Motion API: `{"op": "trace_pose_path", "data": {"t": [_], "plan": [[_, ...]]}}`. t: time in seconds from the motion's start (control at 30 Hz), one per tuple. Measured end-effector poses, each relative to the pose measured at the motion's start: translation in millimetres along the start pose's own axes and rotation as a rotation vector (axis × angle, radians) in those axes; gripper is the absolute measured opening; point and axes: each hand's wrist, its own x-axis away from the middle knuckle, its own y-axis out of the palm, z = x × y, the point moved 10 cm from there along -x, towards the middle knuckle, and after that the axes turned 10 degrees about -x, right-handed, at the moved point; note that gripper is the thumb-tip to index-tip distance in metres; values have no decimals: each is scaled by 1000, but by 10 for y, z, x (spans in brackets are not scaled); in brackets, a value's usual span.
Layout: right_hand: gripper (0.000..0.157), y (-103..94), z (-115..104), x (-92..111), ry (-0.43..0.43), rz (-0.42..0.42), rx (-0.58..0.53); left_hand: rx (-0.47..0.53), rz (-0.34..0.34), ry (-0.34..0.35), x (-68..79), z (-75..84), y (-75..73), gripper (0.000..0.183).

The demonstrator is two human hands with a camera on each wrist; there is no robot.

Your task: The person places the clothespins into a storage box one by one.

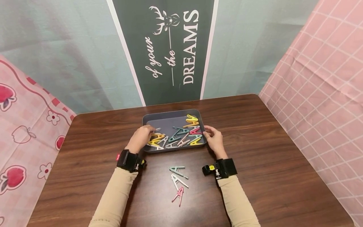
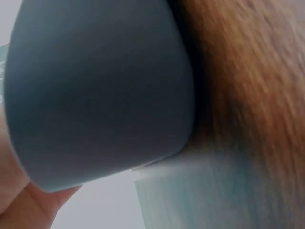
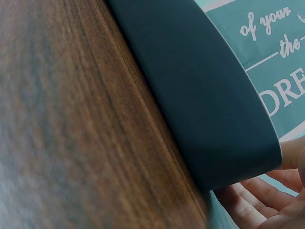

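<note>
Dark wood table (image 1: 255, 151), grey tray (image 1: 170, 117) of clips, banner backdrop (image 1: 167, 47), left grip (image 1: 141, 137) pinching a clip (image 1: 157, 129), right grip (image 1: 214, 138) relaxed at tray edge

Dark wooden table (image 1: 269, 164), grey tray (image 1: 158, 119), three loose clothes pegs (image 1: 178, 181)

left hand (image 1: 141, 137): pinches grey clip (image 1: 157, 130) in tray (image 1: 170, 115) | right hand (image 1: 214, 139): on tray edge

My left fingertips (image 1: 150, 128) hidden among clips (image 1: 181, 136), grip unclear, left wrist view blurred with tray (image 2: 100, 95) wall filling it, my right hand (image 3: 267, 200) cut off by right wrist frame edge
</note>
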Motion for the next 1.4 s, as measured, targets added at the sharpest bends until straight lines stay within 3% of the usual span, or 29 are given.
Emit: {"op": "trace_pose_path", "data": {"t": [0.17,0.33,0.67,0.93,1.4], "plan": [[33,6,8,1,12,-7,-2,38,20,-6,57,37,-52,24],[33,1,1,-3,5,-3,-3,71,89,9,149,130,-147,24],[32,17,6,11,-4,-4,6,135,197,64,353,511,-416,22],[32,4,-15,13,-14,1,1,140,173,97,432,764,-426,19],[33,4,-12,17,6,-2,8,181,124,151,503,976,-374,18]]}}
